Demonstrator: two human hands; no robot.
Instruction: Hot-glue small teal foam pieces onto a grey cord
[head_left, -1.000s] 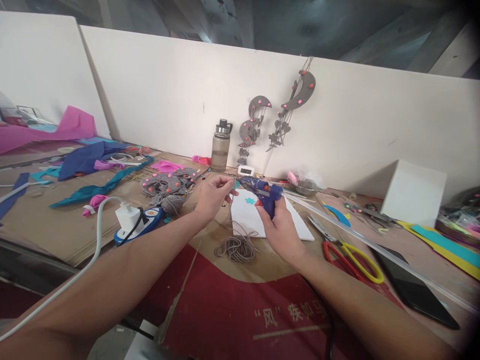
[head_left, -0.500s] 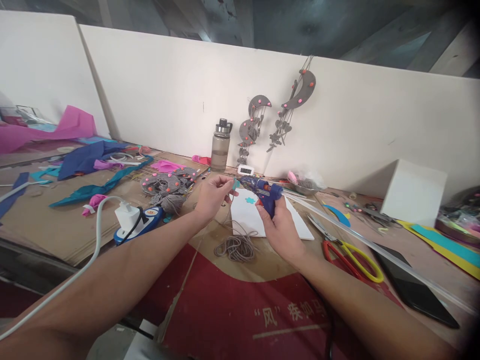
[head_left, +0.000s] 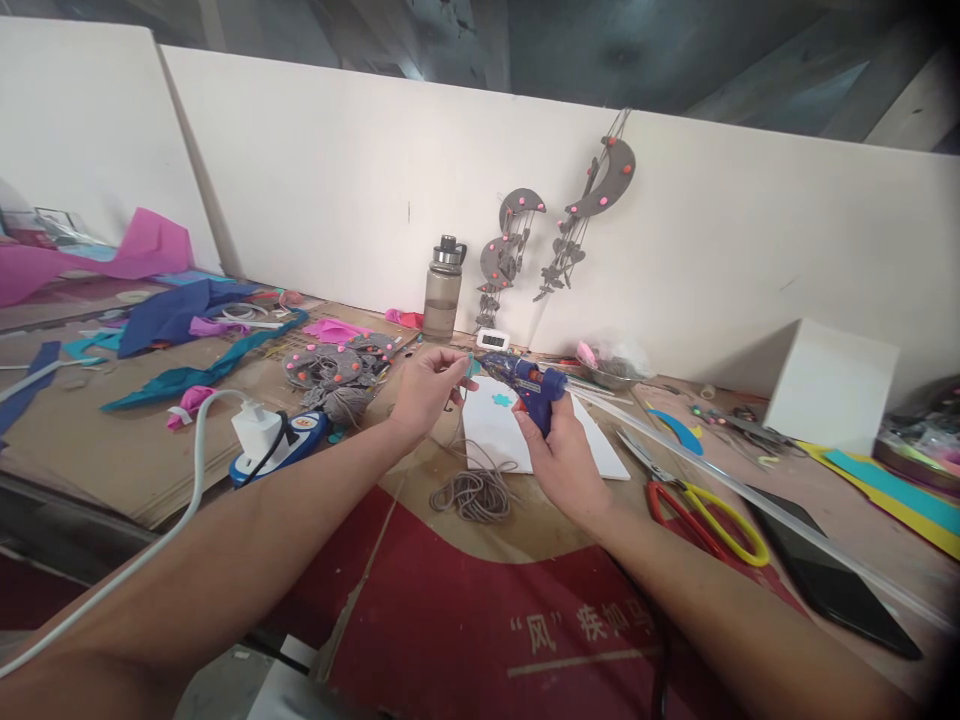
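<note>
Not much has shifted over the last second. Both hands are parked in the same spot over the counter (head_left: 112,450), with the view tilted by only a hair. The one real difference is a small teal piece (head_left: 472,367) that is now seen at the left fingertips, right by the nozzle of the glue gun (head_left: 529,386). A second ago only the thin grey cord (head_left: 460,420) showed there. So the gluing looks to be at the point where piece, cord and nozzle are brought together, though whether any glue is out can't be told at this size.

Going down in size: the white sheet (head_left: 600,455) lies flat just beyond the hands, with a teal star cutout (head_left: 501,400) on it. A loose grey coil (head_left: 472,493) of the same cord sits on the near side. Red-and-yellow scissors (head_left: 701,510) are off to the right, well apart.

The right hand (head_left: 564,462) is wrapped around the blue glue gun's grip, fingers curled tight, index up by the trigger, nozzle pointed left. The left hand (head_left: 426,392) is raised just left of the nozzle, thumb and first fingers pressed together in a pinch on the teal piece and cord, which hangs down toward the coil.
</note>
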